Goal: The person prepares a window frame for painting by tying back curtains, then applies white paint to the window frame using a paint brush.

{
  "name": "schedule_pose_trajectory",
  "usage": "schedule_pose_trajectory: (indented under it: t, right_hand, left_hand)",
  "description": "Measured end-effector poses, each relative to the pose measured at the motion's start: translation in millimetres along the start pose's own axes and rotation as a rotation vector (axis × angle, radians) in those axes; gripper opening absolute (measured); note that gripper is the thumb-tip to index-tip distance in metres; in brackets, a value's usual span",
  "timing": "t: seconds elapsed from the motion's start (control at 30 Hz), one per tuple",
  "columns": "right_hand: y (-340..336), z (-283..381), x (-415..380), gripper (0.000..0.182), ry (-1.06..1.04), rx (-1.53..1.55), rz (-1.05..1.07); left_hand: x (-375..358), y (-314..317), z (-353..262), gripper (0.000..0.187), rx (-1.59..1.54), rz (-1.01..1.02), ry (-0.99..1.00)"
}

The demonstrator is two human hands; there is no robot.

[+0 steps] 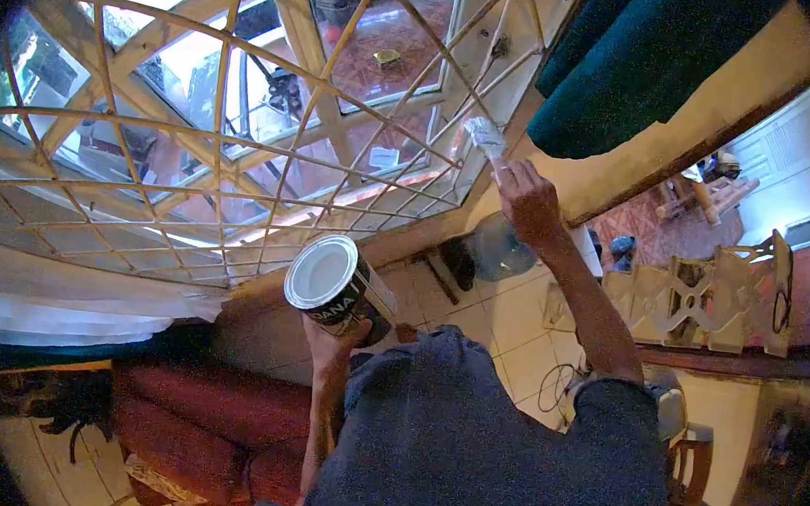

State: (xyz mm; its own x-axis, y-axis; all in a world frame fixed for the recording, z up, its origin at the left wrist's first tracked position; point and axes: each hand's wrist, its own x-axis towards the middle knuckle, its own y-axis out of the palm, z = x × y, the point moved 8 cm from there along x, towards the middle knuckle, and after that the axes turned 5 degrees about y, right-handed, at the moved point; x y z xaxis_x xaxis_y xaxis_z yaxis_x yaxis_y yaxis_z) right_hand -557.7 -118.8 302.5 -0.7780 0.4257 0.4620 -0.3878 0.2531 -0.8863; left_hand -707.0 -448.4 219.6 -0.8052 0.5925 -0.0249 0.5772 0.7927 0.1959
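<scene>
A paintbrush (486,138) with white paint on its bristles is gripped in my right hand (527,198). Its tip is close by the right-hand side of the window frame (470,167), where the metal grille (307,158) ends. My left hand (330,343) is wrapped around a black paint can (353,308), held up in front of my chest. The can has no lid on, and its inside looks white. Fingers on the can's far side are partly hidden.
Dark green curtain (606,87) hangs just right of the brush. A red sofa (204,419) stands below left, under white curtain fabric (57,317). Behind my right arm are a large clear bottle (503,248), a carved wooden rack (693,300) and a loose cable (558,385).
</scene>
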Motion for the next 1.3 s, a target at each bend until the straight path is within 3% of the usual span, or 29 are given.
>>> schedule_pose_trajectory:
  t: [0.17, 0.57, 0.67, 0.77, 0.8, 0.9, 1.1, 1.13, 1.23, 1.27, 1.3]
  right_hand:
    - [-28, 18, 17, 0.040, -0.168, 0.073, -0.111]
    - [23, 15, -8, 0.042, -0.098, 0.009, 0.090]
    - [33, 20, -40, 0.032, 0.052, 0.175, 0.073]
    - [36, 14, -69, 0.027, 0.157, 0.361, -0.154]
    - [37, 2, -75, 0.022, 0.325, 0.398, -0.137]
    - [28, 2, -76, 0.016, 0.435, 0.377, -0.339]
    - [35, -11, -44, 0.016, 0.437, 0.399, -0.456]
    - [33, -5, -40, 0.016, 0.364, 0.349, -0.583]
    - [86, -18, -50, 0.019, 0.425, 0.407, -0.509]
    - [121, -26, -62, 0.025, 0.624, 0.520, -0.238]
    - [134, -23, -72, 0.025, 0.651, 0.543, -0.232]
  left_hand:
    - [6, 4, 9, 0.088, -0.001, -0.026, -0.040]
    - [2, 0, 13, 0.087, -0.088, -0.111, -0.018]
    - [3, 0, 5, 0.088, -0.060, -0.117, -0.024]
    - [7, 4, 1, 0.088, -0.098, -0.033, 0.003]
    - [6, 0, 2, 0.087, -0.063, -0.068, 0.017]
    - [4, -6, 7, 0.086, 0.008, -0.129, 0.025]
    - [9, -2, 8, 0.088, 0.007, -0.107, 0.003]
    - [7, 0, 12, 0.087, -0.073, -0.107, -0.064]
    - [4, 3, 14, 0.088, -0.155, -0.136, -0.097]
    - [2, 0, 16, 0.088, -0.120, -0.143, -0.082]
    - [1, -4, 22, 0.089, -0.085, -0.148, -0.067]
